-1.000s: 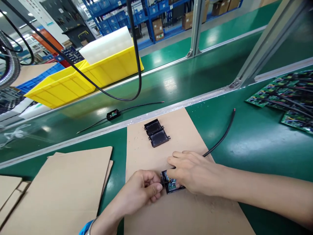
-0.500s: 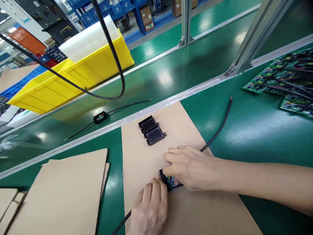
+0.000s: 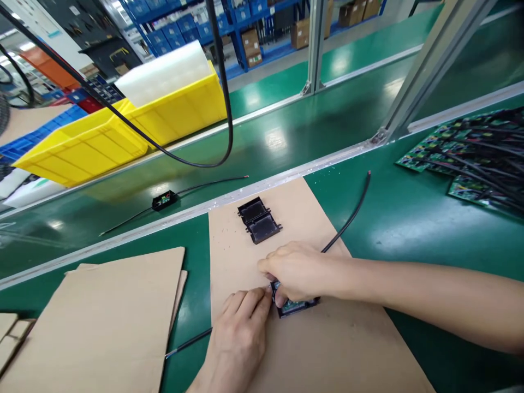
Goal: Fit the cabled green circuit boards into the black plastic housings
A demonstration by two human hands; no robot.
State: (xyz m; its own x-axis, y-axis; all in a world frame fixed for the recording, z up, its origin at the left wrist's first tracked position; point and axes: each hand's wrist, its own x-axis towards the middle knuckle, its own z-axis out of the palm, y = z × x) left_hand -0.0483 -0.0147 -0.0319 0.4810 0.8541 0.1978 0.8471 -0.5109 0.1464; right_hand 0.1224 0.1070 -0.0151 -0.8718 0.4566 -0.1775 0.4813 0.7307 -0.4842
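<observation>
A small black plastic case [image 3: 298,309] with a green circuit board in it lies on the cardboard sheet [image 3: 315,349]. My left hand [image 3: 242,322] grips the left end of the case, fingers bent together. Over the case is my right hand [image 3: 292,270], its thumb and fingers closed at the board's left part; what they pinch is hidden. A black cable [image 3: 347,221] runs out past my right hand, and another black cable [image 3: 190,343] comes out left of my left hand. Farther up the sheet sits an opened pair of empty black case halves [image 3: 259,219].
Stacked cardboard [image 3: 110,316] lies at the left. Several circuit boards with cables [image 3: 483,153] are piled at the right. Behind the metal rail [image 3: 286,172] is a wired black case [image 3: 164,200], with yellow bins [image 3: 180,106] beyond. A black cable loop [image 3: 230,120] hangs above.
My right hand has shifted left over the case, its thumb now at the left part of the board. My left hand stays at the case's left end. The view has moved slightly.
</observation>
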